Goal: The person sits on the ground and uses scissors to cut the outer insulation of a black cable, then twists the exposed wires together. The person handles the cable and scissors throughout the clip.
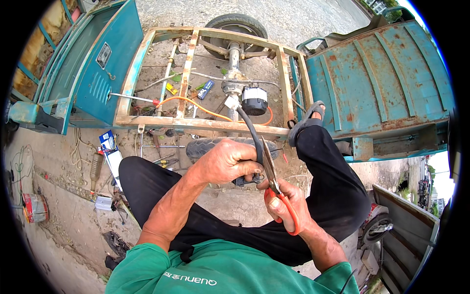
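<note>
My left hand [227, 160] pinches a thick black cable [250, 126] above my lap. The cable comes down from a white connector [231, 102] beside a black and silver motor [254, 101]. In my right hand [298, 206] is a pair of scissors [270, 170] with orange handles, its blades pointing up and lying alongside the cable near my left fingers. Whether the blades touch the cable I cannot tell. Just below my left fingertips shows a small dark piece [248, 180], partly hidden by the hand.
A rusty frame [205, 123] with an axle and wheel [236, 24] spans the space ahead. A teal panel [110, 63] stands left; a rusted teal cargo bed [377, 73] lies right. An orange cable [196, 102], a long screwdriver [132, 98] and scattered tools are about the frame.
</note>
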The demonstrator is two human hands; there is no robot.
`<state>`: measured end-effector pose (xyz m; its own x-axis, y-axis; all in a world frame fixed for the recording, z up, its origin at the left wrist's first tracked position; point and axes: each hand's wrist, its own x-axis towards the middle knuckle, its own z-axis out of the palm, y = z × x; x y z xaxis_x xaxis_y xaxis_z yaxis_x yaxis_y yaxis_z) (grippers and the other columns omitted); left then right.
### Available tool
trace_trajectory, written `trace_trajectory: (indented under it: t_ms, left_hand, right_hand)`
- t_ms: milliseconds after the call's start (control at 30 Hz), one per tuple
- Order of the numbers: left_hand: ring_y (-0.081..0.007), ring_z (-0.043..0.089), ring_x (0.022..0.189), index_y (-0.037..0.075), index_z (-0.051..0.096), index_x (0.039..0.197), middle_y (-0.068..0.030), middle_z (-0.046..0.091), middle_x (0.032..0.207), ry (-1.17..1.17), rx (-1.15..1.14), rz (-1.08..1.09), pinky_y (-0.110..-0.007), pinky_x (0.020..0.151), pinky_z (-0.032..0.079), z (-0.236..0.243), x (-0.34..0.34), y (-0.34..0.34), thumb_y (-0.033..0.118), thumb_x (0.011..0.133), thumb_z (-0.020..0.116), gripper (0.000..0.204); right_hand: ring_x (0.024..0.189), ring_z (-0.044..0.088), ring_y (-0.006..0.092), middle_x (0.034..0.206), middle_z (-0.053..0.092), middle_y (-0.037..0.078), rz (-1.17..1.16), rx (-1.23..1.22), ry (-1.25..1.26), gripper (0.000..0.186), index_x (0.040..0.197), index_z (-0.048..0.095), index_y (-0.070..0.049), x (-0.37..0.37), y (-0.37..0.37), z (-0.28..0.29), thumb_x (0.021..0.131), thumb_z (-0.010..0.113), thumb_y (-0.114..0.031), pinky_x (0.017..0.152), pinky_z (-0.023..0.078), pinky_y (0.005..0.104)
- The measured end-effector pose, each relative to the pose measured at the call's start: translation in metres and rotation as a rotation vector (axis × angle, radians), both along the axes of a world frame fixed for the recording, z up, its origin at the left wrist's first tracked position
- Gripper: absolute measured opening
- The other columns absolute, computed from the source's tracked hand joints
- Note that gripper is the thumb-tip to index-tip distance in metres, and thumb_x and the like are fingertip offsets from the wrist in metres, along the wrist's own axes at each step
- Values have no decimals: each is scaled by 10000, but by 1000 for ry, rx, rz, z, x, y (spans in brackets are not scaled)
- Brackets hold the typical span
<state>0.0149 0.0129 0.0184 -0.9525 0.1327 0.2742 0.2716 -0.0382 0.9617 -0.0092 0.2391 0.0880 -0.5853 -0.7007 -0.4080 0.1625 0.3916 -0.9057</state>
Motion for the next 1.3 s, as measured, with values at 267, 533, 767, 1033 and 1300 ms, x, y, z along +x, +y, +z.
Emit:
trace_trajectory:
  t_ms: [267,533,767,1033,1300]
  left_hand:
    - [-154,677,608,-17,674,966,-86,653,730,-3,-15,-30,-301,548,526,1,-2,5,6,840,644,131]
    - [-159,682,634,-12,680,976,-90,674,771,-11,-60,-85,-299,559,542,0,-1,11,11,836,656,144]
    - [-174,680,627,-16,678,930,-91,670,764,9,-78,-78,-307,550,537,5,0,14,9,830,657,106]
    - [-200,678,607,-23,663,835,-104,632,708,24,-133,-75,-325,536,520,10,2,13,45,835,663,68]
    - [-203,681,618,-13,665,876,-109,641,739,7,-148,-116,-326,550,530,11,3,13,54,836,663,78]
  right_hand:
    - [669,469,52,775,496,-41,-38,-10,-10,498,1158,602,-13,2,3,-3,879,708,-411,595,406,230]
    - [704,486,55,802,517,-30,-55,-51,10,514,1140,599,7,1,1,-2,874,712,-418,607,408,222]
    - [655,454,45,765,517,-32,-53,-34,33,509,1125,579,14,-4,3,0,859,733,-392,572,366,215]
    - [595,429,42,661,494,-10,-44,54,152,564,1123,443,20,-9,3,6,837,754,-353,529,342,227]
    - [597,419,45,654,473,-7,-34,-20,200,567,1037,415,10,-11,2,0,827,758,-389,528,345,232]
